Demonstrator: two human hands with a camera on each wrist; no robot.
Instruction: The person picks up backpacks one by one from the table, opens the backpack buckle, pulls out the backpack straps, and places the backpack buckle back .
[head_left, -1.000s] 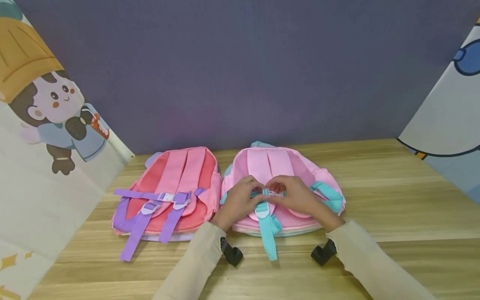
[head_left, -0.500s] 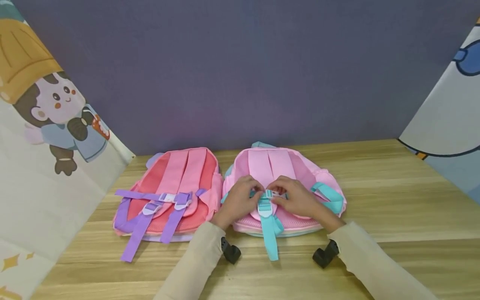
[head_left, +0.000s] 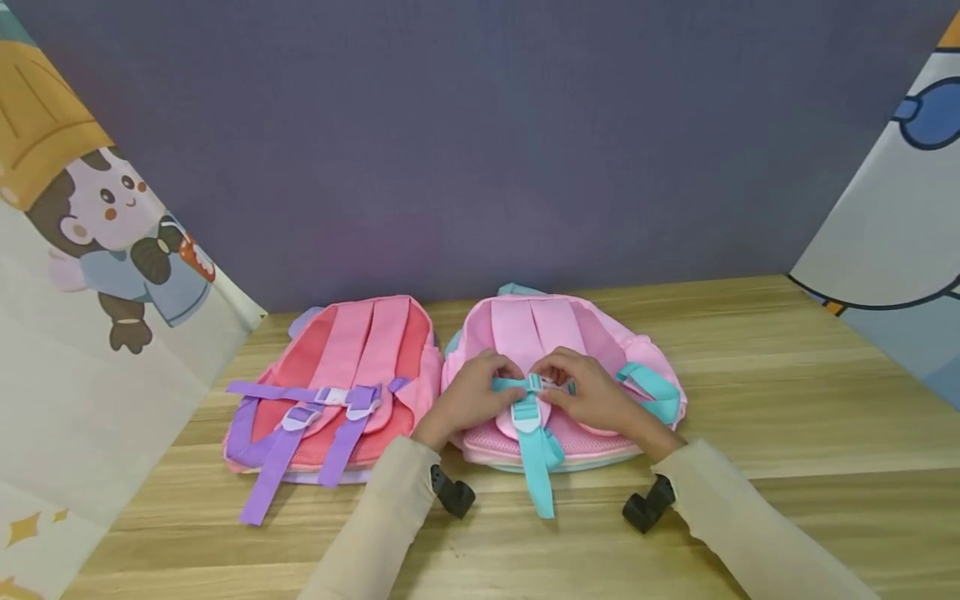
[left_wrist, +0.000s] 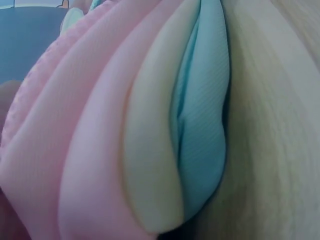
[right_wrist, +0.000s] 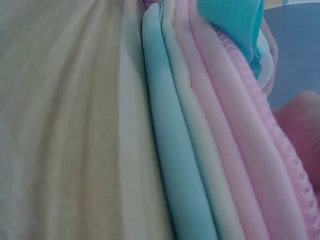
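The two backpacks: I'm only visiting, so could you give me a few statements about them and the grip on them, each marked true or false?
1. The coral backpack and the pale pink backpack lie side by side on the wooden table. True.
2. Both backpacks have purple straps. False: the pale pink backpack has turquoise ones.
3. The left grip pinches a turquoise strap. True.
4. The right grip is on the coral backpack. False: the right grip is at the white buckle on the pale pink backpack.
5. A loose strap end reaches past the pale pink backpack's lower edge. True.
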